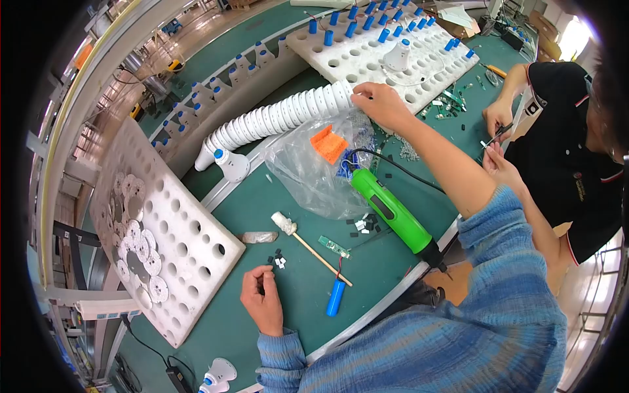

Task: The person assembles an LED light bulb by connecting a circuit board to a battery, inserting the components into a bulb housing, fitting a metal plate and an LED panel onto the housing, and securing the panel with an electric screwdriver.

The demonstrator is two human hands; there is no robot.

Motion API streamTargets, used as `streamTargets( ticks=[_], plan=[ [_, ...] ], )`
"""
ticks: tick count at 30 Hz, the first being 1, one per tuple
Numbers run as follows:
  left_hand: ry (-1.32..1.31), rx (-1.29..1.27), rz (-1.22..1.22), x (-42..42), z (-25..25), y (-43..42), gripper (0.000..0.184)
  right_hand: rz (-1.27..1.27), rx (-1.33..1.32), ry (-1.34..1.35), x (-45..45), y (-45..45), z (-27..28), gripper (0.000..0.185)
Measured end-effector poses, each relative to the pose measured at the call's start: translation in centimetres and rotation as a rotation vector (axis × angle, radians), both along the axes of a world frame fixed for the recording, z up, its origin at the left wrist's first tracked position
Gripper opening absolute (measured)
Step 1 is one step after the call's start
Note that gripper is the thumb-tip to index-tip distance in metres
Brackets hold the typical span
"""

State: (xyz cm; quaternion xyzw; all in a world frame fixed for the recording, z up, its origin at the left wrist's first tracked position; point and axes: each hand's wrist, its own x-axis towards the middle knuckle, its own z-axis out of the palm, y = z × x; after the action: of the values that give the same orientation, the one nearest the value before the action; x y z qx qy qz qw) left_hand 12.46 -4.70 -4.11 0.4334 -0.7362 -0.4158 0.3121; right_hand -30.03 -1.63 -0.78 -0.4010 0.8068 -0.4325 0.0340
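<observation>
My right hand (383, 105) reaches to the near end of a long stack of nested white plastic cone housings (282, 114), its fingers closed on the rim of the end one. My left hand (263, 302) rests low over the green table with curled fingers; whether anything is inside them is hidden. Small black and white pads (280, 261) lie just above it. Nearby are a wooden stick with a white wrapped tip (308, 247), a green circuit board (334, 247) and a blue cylindrical cell (335, 298) wired to the board.
A green electric screwdriver (393, 209) lies by a clear plastic bag (304, 173) with an orange piece (328, 144). White perforated foam boards (180, 252) flank the table, one bearing blue cells (329, 38). At right, a co-worker's hands (501, 124) hold a tool.
</observation>
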Motion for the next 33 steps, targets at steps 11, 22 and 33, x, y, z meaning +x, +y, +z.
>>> streamTargets(
  ticks=[11, 22, 33],
  plan=[
    [-0.066, -0.057, 0.005, -0.3, 0.4, 0.1, 0.01, -0.06, -0.108, -0.063, 0.9, -1.5, 0.3, 0.024],
    [0.046, -0.367, 0.0, -2.6, 4.4, 0.9, 0.031, 0.346, -0.383, 0.789, 9.5, 3.5, 6.2, 0.015],
    [0.035, -0.304, -0.058, -2.3, 6.7, 2.2, 0.072, 1.063, -0.308, 0.141, 15.5, 3.4, 7.2, 0.018]
  ],
)
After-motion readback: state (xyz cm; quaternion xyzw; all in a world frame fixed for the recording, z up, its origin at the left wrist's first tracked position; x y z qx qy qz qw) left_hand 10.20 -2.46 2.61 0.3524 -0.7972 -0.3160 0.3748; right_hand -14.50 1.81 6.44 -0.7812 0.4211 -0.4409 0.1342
